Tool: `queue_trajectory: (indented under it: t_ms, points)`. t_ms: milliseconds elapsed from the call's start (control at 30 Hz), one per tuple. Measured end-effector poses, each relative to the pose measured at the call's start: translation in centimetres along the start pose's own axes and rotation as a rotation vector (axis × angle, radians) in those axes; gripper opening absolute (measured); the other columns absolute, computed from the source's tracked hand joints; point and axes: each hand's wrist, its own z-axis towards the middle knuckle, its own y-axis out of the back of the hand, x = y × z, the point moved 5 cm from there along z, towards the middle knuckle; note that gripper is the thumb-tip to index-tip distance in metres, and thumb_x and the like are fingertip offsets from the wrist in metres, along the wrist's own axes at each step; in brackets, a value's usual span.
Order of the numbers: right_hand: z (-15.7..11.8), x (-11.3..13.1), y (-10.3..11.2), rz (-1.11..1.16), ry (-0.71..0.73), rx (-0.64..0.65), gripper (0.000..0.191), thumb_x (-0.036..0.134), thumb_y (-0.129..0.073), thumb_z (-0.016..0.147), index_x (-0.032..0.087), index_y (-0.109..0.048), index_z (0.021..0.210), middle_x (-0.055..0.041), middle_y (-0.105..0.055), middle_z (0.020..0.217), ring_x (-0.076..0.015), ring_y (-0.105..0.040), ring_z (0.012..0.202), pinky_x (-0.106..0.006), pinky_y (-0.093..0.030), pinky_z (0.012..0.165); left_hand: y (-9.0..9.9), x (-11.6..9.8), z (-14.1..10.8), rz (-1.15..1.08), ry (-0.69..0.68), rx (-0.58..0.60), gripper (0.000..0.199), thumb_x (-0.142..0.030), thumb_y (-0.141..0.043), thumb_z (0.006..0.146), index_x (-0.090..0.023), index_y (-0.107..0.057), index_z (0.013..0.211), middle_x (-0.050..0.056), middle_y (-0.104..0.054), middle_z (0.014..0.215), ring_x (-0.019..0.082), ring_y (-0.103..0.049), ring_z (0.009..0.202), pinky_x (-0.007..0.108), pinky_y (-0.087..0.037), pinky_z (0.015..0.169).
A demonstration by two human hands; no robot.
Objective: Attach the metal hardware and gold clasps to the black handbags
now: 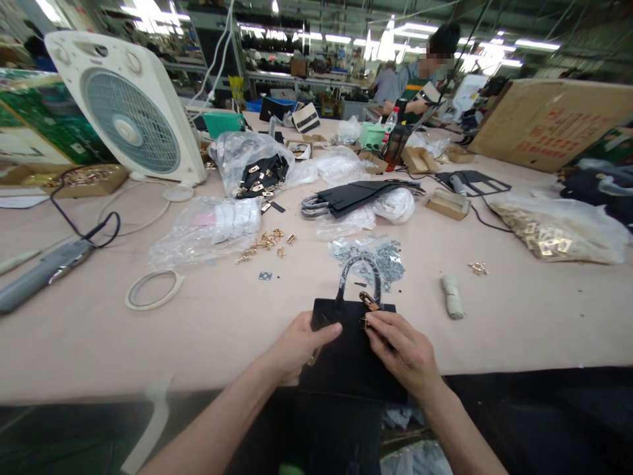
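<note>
A black handbag panel (346, 363) with a plastic-wrapped loop handle (360, 264) lies at the table's front edge, its lower part hanging toward me. My left hand (299, 346) grips the panel's left side, thumb on the front face. The fingers of my right hand (403, 346) pinch a small gold metal fitting (364, 322) against the panel below the handle's right foot. A gold-edged strap piece (368, 301) sits just above those fingertips. Beyond the handle lies a pile of flat silver metal plates (390, 260).
Gold fittings (267, 241) are scattered left of centre. A tape roll (154, 290) and a grey hand tool (47, 274) lie at left, before a white fan (128, 119). Rolled cloth (452, 297) and a bag of gold parts (554, 234) are at right. A co-worker (420, 82) stands behind.
</note>
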Motion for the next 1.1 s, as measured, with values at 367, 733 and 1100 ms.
queue_trajectory:
  t_ms: [367, 733, 1100]
  points:
    - [0.4, 0.2, -0.5, -0.049, -0.005, 0.119, 0.039, 0.008, -0.064, 0.097, 0.022, -0.063, 0.134, -0.0097, -0.074, 0.119, -0.0197, -0.073, 0.113, -0.031, -0.066, 0.094, -0.2, -0.1, -0.1, -0.010, -0.012, 0.019, 0.050, -0.039, -0.090, 0.078, -0.013, -0.074, 0.118, 0.015, -0.080, 0.102, 0.024, -0.077, 0.086, 0.037, -0.061, 0.087]
    - [1.7, 1.7, -0.3, -0.220, -0.018, 0.185, 0.027, 0.019, -0.060, 0.103, 0.020, -0.064, 0.130, -0.0108, -0.075, 0.115, -0.0198, -0.077, 0.102, -0.028, -0.067, 0.087, -0.4, -0.5, -0.2, 0.000, -0.053, 0.024, 0.052, -0.040, -0.091, 0.077, -0.012, -0.075, 0.118, 0.015, -0.080, 0.103, 0.024, -0.077, 0.086, 0.036, -0.060, 0.087]
    - [2.2, -0.1, -0.3, 0.003, -0.020, 0.221, 0.029, 0.018, -0.061, 0.101, 0.023, -0.069, 0.129, -0.0092, -0.075, 0.117, -0.0194, -0.075, 0.106, -0.030, -0.066, 0.090, 0.0, -0.4, -0.1, 0.010, -0.044, 0.018, 0.058, -0.045, -0.094, 0.071, -0.013, -0.076, 0.116, 0.013, -0.080, 0.098, 0.024, -0.077, 0.084, 0.036, -0.060, 0.085]
